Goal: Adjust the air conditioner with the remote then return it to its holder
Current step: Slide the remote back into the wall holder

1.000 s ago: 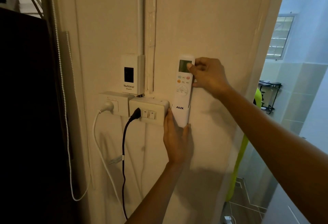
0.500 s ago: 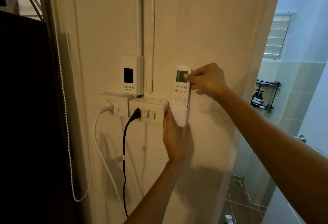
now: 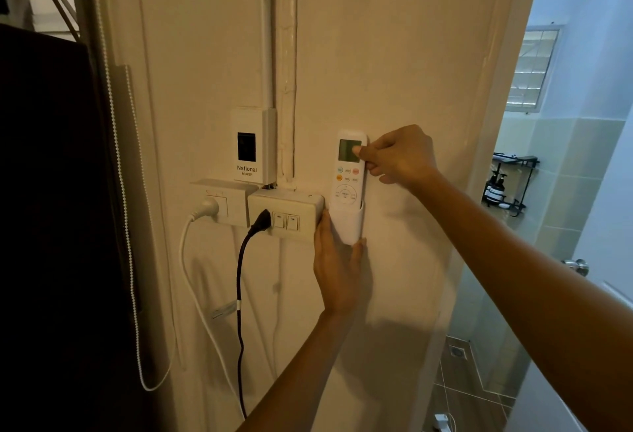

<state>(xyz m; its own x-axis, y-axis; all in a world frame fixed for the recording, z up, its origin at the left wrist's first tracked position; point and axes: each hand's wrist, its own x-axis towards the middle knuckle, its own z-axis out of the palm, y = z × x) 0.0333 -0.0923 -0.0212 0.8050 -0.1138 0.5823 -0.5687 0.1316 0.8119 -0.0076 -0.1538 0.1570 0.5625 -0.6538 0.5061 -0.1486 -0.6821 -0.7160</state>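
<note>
Your right hand (image 3: 399, 157) pinches the top of the slim white remote (image 3: 347, 171), which sits in its holder (image 3: 346, 222). Your left hand (image 3: 337, 270) cups the smooth plastic holder from below, fingers open.

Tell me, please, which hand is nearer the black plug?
Left. The left hand cups the holder just right of the black plug; the right hand grips the remote higher up.

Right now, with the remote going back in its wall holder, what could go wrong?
1. The left hand braces the holder from below; if it is weakly fixed, more downward push on the remote might loosen it from the wall.
2. The right hand has its thumb on the screen; a slip down to the buttons could change the setting just made.
3. The left hand sits right beside the switch box and black plug; a bump could flip a switch.
</note>
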